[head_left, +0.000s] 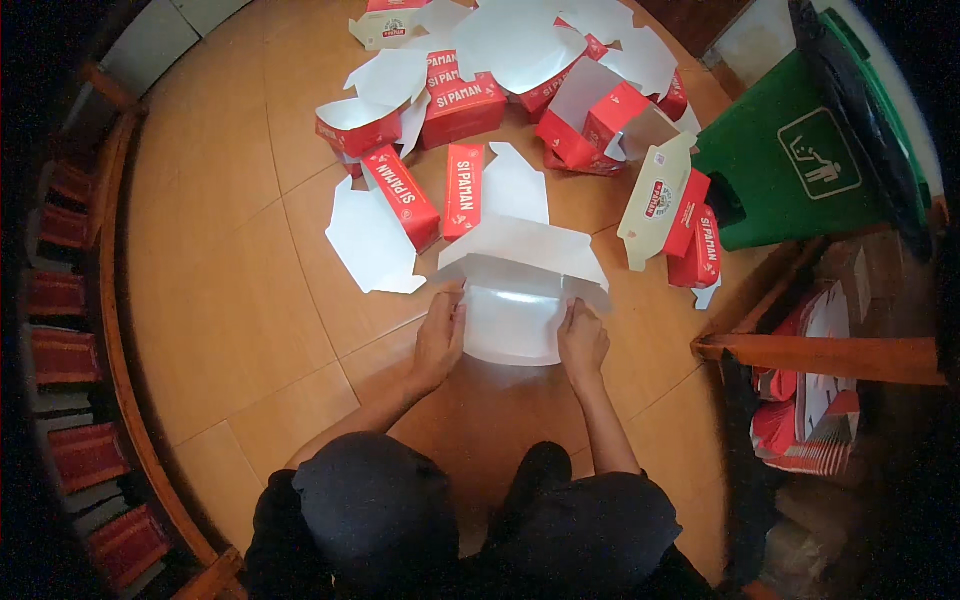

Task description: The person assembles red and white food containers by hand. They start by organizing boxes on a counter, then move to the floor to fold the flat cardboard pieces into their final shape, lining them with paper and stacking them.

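Note:
Between my two hands is a cardboard food box [515,318], its white inside facing up and its lid flap spread away from me. My left hand [440,340] grips the box's left side wall, fingers closed on the edge. On the opposite wall, my right hand [583,340] pinches the cardboard near the corner. Just beyond lie a red box with its white lid open [464,190] and another red box tilted to the left [402,198], its white flap [370,238] stretched out on the floor.
A pile of red and white boxes [463,108] spreads over the tiled floor [240,300]. At the right stand a green bin [790,150] and a wooden bar [820,358], with stacked flat red-and-white cartons [810,430] below it. A wooden rail [120,330] curves along the left.

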Action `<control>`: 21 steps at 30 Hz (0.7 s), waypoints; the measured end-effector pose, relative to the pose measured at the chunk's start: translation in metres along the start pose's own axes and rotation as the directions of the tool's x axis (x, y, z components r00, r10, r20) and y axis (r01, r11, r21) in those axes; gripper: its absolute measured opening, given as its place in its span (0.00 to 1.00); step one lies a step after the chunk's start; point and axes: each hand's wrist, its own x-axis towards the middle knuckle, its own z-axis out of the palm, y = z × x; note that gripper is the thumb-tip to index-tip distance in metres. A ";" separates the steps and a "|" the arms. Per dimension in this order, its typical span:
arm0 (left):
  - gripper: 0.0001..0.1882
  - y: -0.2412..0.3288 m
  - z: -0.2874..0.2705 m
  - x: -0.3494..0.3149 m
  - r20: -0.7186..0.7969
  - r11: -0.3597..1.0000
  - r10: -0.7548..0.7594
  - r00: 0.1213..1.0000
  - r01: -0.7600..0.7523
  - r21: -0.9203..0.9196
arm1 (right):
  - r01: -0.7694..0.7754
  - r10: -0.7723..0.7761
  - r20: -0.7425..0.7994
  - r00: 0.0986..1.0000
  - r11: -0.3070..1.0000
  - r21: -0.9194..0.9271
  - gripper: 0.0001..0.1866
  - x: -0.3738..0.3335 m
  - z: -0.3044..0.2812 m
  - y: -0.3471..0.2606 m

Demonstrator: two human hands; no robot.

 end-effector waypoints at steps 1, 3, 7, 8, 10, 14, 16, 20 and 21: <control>0.15 -0.005 0.000 -0.001 0.002 1.000 -0.007 1.000 0.007 -0.014 | 0.004 -0.004 -0.005 1.000 1.000 -0.011 0.17 0.000 0.001 0.002; 0.15 -0.019 -0.007 -0.002 0.017 0.987 0.163 0.986 -0.163 0.011 | 0.012 -0.013 -0.020 1.000 0.999 -0.035 0.17 0.003 0.001 0.007; 0.19 -0.028 -0.023 0.001 -0.357 1.000 -0.005 0.934 0.008 0.006 | 0.003 -0.005 -0.029 1.000 0.997 -0.080 0.18 0.003 -0.010 0.023; 0.21 -0.027 -0.027 0.016 -0.413 1.000 -0.016 0.911 0.008 -0.020 | 0.010 -0.011 -0.033 0.999 0.999 -0.036 0.19 0.005 -0.013 0.031; 0.23 -0.014 -0.039 0.064 -0.413 0.973 -0.139 0.900 0.047 -0.226 | 0.000 0.000 0.020 1.000 1.000 0.002 0.20 0.001 -0.023 0.045; 0.23 -0.008 -0.071 0.101 0.016 0.526 -0.445 0.896 0.276 -0.804 | -0.055 0.054 0.287 0.956 0.998 -0.006 0.23 -0.013 -0.095 0.037; 0.19 -0.023 -0.065 0.079 -0.158 0.619 -0.512 0.844 0.235 -0.750 | -0.070 0.050 0.397 0.917 0.997 0.037 0.23 -0.019 -0.129 0.026; 0.10 0.020 -0.086 0.010 -0.566 0.976 -0.107 0.817 -0.023 -0.216 | -0.010 -0.172 0.438 0.882 0.924 0.382 0.20 -0.020 -0.177 -0.022; 0.09 0.026 -0.096 -0.007 -0.576 0.999 0.040 0.817 -0.040 0.012 | 0.020 -0.258 0.417 0.872 0.869 0.495 0.19 -0.020 -0.183 -0.040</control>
